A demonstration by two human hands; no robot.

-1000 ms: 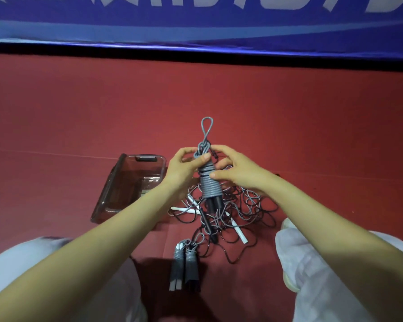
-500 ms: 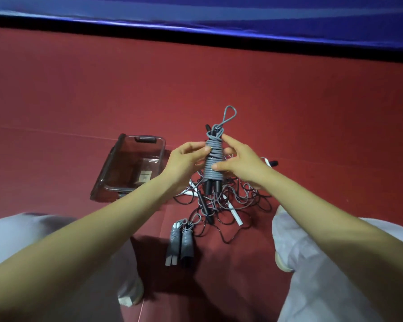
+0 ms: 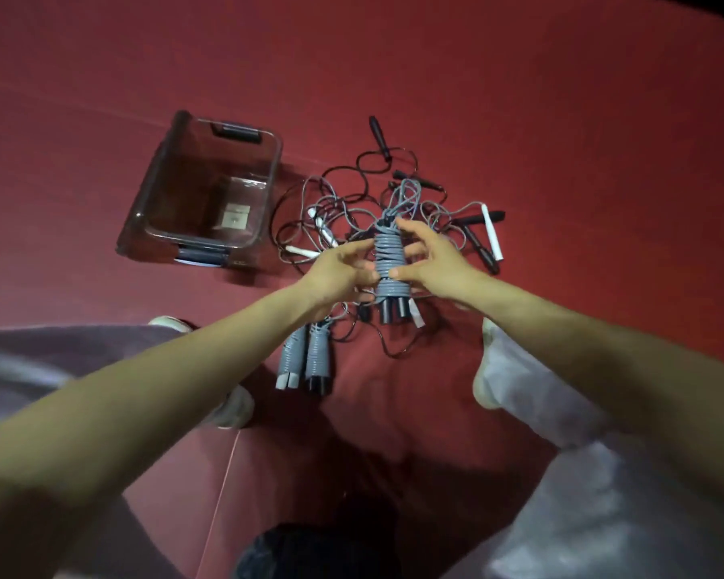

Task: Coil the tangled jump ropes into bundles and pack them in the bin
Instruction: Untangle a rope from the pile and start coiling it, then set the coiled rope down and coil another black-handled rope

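I hold a grey jump rope bundle (image 3: 388,261) upright between both hands, its cord wound tightly around two black handles that stick out below. A loose loop of cord stands up at its top. My right hand (image 3: 433,261) pinches the bundle from the right with thumb and fingers. My left hand (image 3: 341,273) grips it from the left. Beneath and behind lies a tangle of grey and black ropes (image 3: 352,211) with white and black handles. Two finished grey bundles (image 3: 306,359) lie side by side on the floor nearer me. The clear bin (image 3: 164,177) stands to the left, nothing but a label inside.
Red floor mat all around. My knees in light trousers and my white shoes (image 3: 487,369) flank the work area at the lower left and right. Loose black handles (image 3: 479,240) and a white handle (image 3: 492,238) lie right of the tangle.
The view has tilted downward, hiding the blue wall. The bundle sits lower over the tangle, and its top loop has loosened and slumped compared with before.
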